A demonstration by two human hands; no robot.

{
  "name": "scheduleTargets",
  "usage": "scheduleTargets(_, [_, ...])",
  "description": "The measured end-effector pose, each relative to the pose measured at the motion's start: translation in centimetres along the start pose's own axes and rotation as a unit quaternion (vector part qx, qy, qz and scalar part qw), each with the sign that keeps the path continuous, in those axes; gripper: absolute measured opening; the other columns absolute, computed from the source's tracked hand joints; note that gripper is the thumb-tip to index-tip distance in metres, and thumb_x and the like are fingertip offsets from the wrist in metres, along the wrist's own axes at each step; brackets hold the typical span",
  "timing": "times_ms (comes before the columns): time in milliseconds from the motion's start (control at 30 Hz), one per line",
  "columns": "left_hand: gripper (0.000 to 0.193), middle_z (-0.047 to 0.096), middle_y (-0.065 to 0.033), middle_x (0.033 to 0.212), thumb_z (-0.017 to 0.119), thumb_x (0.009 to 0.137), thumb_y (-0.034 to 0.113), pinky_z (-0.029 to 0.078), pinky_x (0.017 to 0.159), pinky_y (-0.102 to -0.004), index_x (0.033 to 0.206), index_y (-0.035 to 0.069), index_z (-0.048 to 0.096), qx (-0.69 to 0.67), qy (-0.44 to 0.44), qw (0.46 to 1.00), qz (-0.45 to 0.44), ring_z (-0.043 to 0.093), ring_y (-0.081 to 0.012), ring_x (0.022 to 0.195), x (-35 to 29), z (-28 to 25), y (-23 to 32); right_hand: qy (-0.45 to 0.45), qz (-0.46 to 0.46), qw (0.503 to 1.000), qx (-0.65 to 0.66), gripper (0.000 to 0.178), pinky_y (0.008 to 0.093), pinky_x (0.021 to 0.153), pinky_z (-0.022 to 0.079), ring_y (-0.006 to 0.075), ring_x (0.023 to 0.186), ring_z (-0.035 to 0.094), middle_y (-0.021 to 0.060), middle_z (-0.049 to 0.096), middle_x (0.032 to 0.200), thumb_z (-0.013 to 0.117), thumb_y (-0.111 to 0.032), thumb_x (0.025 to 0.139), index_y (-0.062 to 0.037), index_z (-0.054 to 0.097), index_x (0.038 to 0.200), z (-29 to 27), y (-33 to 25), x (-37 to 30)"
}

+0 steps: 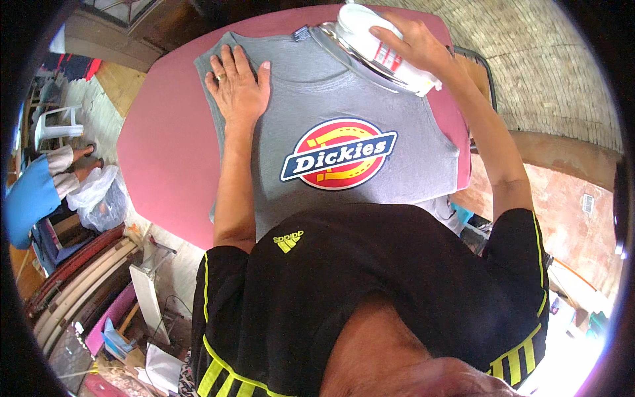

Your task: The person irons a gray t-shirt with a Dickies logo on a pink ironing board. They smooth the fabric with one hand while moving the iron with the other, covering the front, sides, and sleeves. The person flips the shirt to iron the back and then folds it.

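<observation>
A grey sleeveless shirt [291, 112] with a round red, yellow and blue print lies spread over a pink-covered board [165, 132]. On its far left part my left hand [237, 86] rests flat, fingers stretched out, a ring on one of them. My right hand [417, 43] is wrapped round the handle of a white clothes iron [360, 33] with red marks on its side. The iron is at the shirt's far right, by the neckline and shoulder; its metal soleplate edge shows. Whether the whole soleplate touches the cloth I cannot tell.
Another person in blue [33, 198] is at the left, near a white plastic stool [58, 126] and a clear plastic bag [99, 198]. Several long rolls [86, 284] lie lower left. A woven wall [549, 66] stands beyond the board at the right.
</observation>
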State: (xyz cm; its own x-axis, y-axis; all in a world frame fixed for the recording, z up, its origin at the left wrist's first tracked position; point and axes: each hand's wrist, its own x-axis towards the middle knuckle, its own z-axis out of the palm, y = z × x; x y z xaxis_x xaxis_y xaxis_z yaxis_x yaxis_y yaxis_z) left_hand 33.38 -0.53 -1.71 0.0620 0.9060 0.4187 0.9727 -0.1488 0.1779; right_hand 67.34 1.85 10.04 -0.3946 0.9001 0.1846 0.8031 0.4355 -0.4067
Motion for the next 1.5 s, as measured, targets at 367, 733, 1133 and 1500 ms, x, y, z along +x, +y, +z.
scheduleTargets(367, [0.071,0.034,-0.02,0.156,0.04,0.098,0.055,0.018,0.116,-0.0568,0.148,0.003,0.04,0.013,0.006,1.0,0.005,0.027,-0.0421,0.145,0.1,0.7,-0.3,0.015,0.042,0.999,-0.006,0.043,0.0482,0.085,0.053,0.0395,0.099,0.066,0.0279,0.067,0.107,0.061,-0.032,0.091,0.0,0.06,0.12,-0.6,-2.1,-0.8])
scheduleTargets(733, [0.071,0.035,-0.0228,0.155,0.043,0.098,0.053,0.018,0.115,-0.058,0.147,0.001,0.041,0.012,-0.004,1.0,-0.004,0.027,-0.044,0.145,0.1,0.1,0.3,0.131,0.076,0.987,-0.045,0.038,0.0424,0.071,0.055,0.0375,0.079,0.071,0.0236,0.07,0.091,0.062,-0.033,0.097,-0.0033,0.062,0.122,-1.9,-0.1,-9.0])
scheduleTargets(1133, [0.076,0.036,-0.0236,0.154,0.039,0.098,0.058,0.019,0.113,-0.0607,0.145,-0.001,0.043,-0.005,0.011,1.0,0.015,0.029,-0.0454,0.144,0.3,0.4,-0.1,-0.01,0.383,0.923,0.013,0.047,0.0499,0.074,0.056,0.0449,0.088,0.067,0.0315,0.062,0.097,0.055,-0.033,0.096,-0.0054,0.051,0.134,-1.3,3.8,0.5])
scheduleTargets(1500, [0.072,0.037,-0.0238,0.153,0.051,0.095,0.055,0.021,0.111,-0.0616,0.144,0.002,0.045,0.001,0.008,1.0,0.01,0.029,-0.0454,0.142,0.3,0.6,0.1,0.101,0.195,0.966,-0.137,0.049,0.0544,0.081,0.052,0.0493,0.094,0.065,0.0343,0.064,0.095,0.048,-0.037,0.1,0.0072,0.06,0.116,-0.2,3.4,-2.8])
